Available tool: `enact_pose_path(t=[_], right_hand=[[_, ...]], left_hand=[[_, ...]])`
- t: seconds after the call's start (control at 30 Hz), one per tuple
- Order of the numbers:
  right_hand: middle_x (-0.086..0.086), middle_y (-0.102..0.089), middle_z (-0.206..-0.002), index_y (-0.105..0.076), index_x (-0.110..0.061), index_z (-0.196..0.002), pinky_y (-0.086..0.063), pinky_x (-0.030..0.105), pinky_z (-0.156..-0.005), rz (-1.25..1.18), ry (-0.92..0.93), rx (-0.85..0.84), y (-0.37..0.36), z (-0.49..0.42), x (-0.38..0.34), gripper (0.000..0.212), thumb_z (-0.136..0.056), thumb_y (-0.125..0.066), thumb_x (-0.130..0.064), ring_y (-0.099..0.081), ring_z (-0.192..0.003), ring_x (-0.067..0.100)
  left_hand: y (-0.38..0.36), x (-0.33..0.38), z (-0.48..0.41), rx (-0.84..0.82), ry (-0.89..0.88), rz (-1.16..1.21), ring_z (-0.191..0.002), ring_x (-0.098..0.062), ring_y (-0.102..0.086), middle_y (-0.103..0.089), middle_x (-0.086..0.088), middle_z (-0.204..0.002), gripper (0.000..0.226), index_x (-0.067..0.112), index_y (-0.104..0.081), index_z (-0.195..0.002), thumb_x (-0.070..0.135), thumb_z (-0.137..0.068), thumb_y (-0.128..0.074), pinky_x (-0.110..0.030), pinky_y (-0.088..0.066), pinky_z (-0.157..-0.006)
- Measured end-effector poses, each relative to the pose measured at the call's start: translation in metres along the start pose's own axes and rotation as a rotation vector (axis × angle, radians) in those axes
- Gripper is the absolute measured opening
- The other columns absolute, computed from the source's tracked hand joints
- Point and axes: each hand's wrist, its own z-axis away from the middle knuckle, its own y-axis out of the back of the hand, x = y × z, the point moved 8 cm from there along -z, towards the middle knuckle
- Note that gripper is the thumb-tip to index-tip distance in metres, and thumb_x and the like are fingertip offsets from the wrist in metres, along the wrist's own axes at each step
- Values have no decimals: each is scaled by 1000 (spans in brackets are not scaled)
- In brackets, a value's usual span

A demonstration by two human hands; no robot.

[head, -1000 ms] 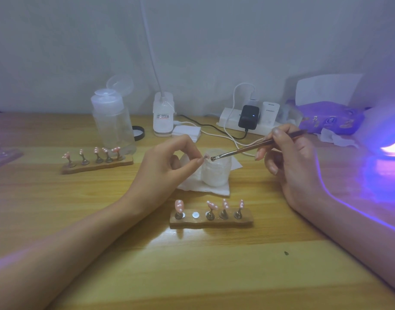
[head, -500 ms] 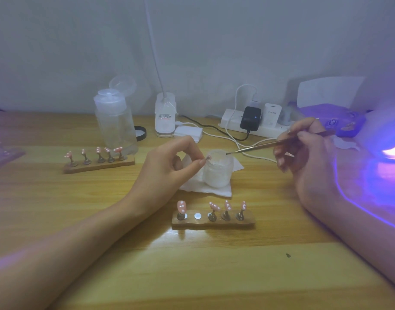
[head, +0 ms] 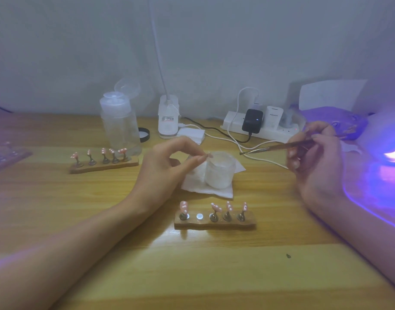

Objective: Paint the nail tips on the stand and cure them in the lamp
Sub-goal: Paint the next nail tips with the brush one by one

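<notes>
Fingers (head: pixel 197 158) of the left hand (head: pixel 167 166) are pinched shut on one small nail tip (head: pixel 209 155), held up over the rim of the jar (head: pixel 218 171). The jar sits on a white tissue (head: pixel 214 191). Fingers of the right hand (head: pixel 315 159) are closed around a thin brush (head: pixel 279 147). The brush points left, and its dark end hangs in the air, to the right of the jar and not touching it.

Down in front, a wood stand (head: pixel 215 222) lies on the table (head: pixel 192 276). It holds four pink tips with white dots. The second spot from the left is bare, with just a round silver dot. Another stand (head: pixel 103 166) with five tips sits far back on the left, beside a clear bottle (head: pixel 120 128). At the right edge, the lamp (head: pixel 389 157) glows purple, and its light falls on the right arm. A power strip (head: pixel 259 128) with plugs lies by the wall.
</notes>
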Motion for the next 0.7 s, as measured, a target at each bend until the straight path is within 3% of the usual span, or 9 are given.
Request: enact_pose_path(t=[0.1, 0.2, 0.3, 0.37, 0.43, 0.57, 0.7], right_hand=[[-6, -54, -58, -48, -23, -81, -27, 16, -39, -115, -115, 75, 5, 0, 11, 26, -96, -32, -9, -48, -48, 8], [-4, -52, -55, -50, -22, -78, -26, 15, -37, -154, -173, 113, 5, -1, 17, 27, -96, -34, -10, -46, -45, 9], [-2, -49, -52, -50, -22, -77, -25, 16, -36, -143, -196, 91, 4, -2, 20, 28, -97, -34, -11, -41, -41, 9], [-3, -50, -52, -50, -22, -77, -24, 16, -36, -130, -197, 65, 2, -1, 20, 28, -97, -34, -11, -41, -41, 9], [-3, -51, -52, -49, -21, -77, -25, 16, -36, -111, -202, 44, -1, -1, 20, 28, -97, -33, -11, -40, -41, 9], [-1, -49, -51, -48, -20, -78, -25, 16, -36, -66, -222, 22, -5, 1, 21, 26, -97, -33, -10, -39, -40, 9], [2, -46, -58, -48, -20, -78, -25, 16, -37, -32, -218, 20, -6, 1, 21, 26, -98, -34, -10, -41, -40, 8]], left_hand=[[16, 7, -2, 119, 24, 91, -48, -9, -55, -76, 6, -92, 4, 20, -74, -85, 19, -90, -72, -21, -45, -48], [36, 29, -6, 218, -46, 186, -48, -12, -59, -78, -3, -93, 8, 21, -69, -83, 16, -89, -73, -14, -43, -48], [46, 56, -9, 237, -155, 262, -70, -10, -72, -77, -8, -92, 9, 17, -66, -85, 13, -87, -74, -16, -50, -57], [44, 68, -11, 181, -197, 222, -90, -11, -73, -78, -2, -97, 8, 18, -67, -86, 14, -89, -73, -23, -54, -68], [36, 71, -8, 83, -192, 144, -94, -8, -66, -75, 7, -100, 6, 23, -69, -84, 22, -86, -75, -26, -50, -70], [8, 57, 21, -143, -122, -24, -92, -2, -55, -59, 15, -94, 8, 32, -75, -80, 36, -77, -80, -10, -35, -74], [-16, 42, 50, -342, -78, -103, -106, -17, -51, -52, 13, -99, 7, 37, -75, -81, 35, -77, -81, -24, -45, -76]])
